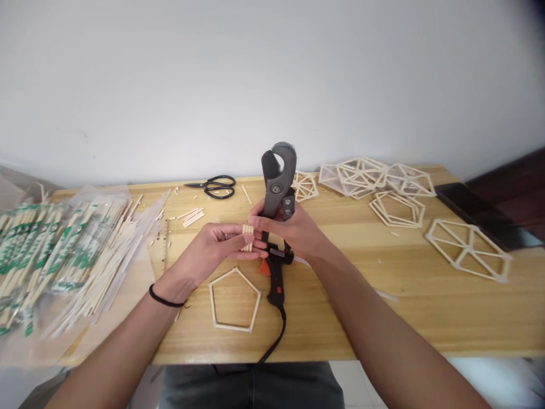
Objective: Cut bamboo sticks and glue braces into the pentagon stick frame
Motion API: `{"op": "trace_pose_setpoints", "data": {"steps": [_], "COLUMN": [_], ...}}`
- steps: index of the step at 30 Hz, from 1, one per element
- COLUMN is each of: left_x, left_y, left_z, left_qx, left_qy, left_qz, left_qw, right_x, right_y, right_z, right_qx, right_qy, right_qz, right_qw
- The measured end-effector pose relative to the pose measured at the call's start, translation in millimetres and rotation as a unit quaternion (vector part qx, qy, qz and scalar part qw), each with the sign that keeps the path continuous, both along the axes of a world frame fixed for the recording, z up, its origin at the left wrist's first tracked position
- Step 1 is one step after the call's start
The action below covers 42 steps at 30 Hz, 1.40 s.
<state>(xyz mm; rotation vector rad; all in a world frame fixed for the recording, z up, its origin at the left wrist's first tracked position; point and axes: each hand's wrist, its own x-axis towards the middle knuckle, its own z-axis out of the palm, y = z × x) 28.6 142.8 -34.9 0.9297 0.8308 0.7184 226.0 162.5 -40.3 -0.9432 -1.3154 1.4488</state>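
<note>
Centre of frame: a small bundle of short pale wooden sticks point(247, 236), cut ends flush, is pinched upright between the thumb and fingertips of the left hand point(213, 248). The fingers are curled close around it, with a ring on one and a black band on the wrist.

Touching the bundle from the right, the right hand point(293, 230) is wrapped tight around the handles of a grey metal cutter point(277, 182). Its hooked, rounded jaws stand upright above the knuckles, and the right fingertips reach across to meet the sticks.

Just below both hands a black glue gun point(276, 272) with an orange trigger lies on the light, grained wooden table point(383, 318), its cord running off the near edge. Beside it, lower centre, lies a flat open stick pentagon point(234, 299).

Upper centre, near the wall: black scissors point(215, 186) and scattered stick offcuts point(192, 216).

Left edge: a heap of clear-wrapped chopsticks point(55, 250) with green print.

Upper right: finished stick frames point(374, 179), hexagonal with inner spokes, some stacked; one frame point(468, 250) lies apart at right.
</note>
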Motion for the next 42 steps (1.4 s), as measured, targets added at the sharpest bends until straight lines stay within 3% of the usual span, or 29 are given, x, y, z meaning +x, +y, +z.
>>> {"op": "trace_pose_setpoints", "data": {"steps": [8,14,24,27,30,32,36,42], "left_x": [-2,-2,-2,-4,-7,-10,-17,-26], "left_y": [1,0,0,-1,-3,-4,-6,-4], "left_z": [0.7,1.4,0.8,5.3,9.9,12.3,14.7,12.8], "left_qx": [0.001,-0.013,-0.007,0.001,0.006,0.01,0.026,0.042], "left_qy": [0.001,-0.018,-0.008,-0.009,-0.014,-0.024,-0.027,-0.015], "left_qz": [-0.007,-0.013,0.001,0.0,-0.011,-0.032,-0.077,-0.105], "left_qw": [1.0,1.0,1.0,1.0,1.0,0.999,0.996,0.993], "right_x": [1,2,2,9,17,19,14,7], "right_y": [0,-1,-1,-1,1,1,0,-3], "right_z": [2.2,5.4,4.2,6.8,9.9,11.1,9.4,2.4], "right_qx": [0.012,0.007,0.035,0.06,0.132,0.208,0.328,0.388], "right_qy": [-0.015,-0.023,-0.056,-0.081,-0.157,-0.22,-0.287,-0.313], "right_qz": [0.001,0.052,0.042,-0.008,-0.073,-0.08,-0.01,0.041], "right_qw": [1.0,0.998,0.997,0.995,0.976,0.95,0.9,0.866]}}
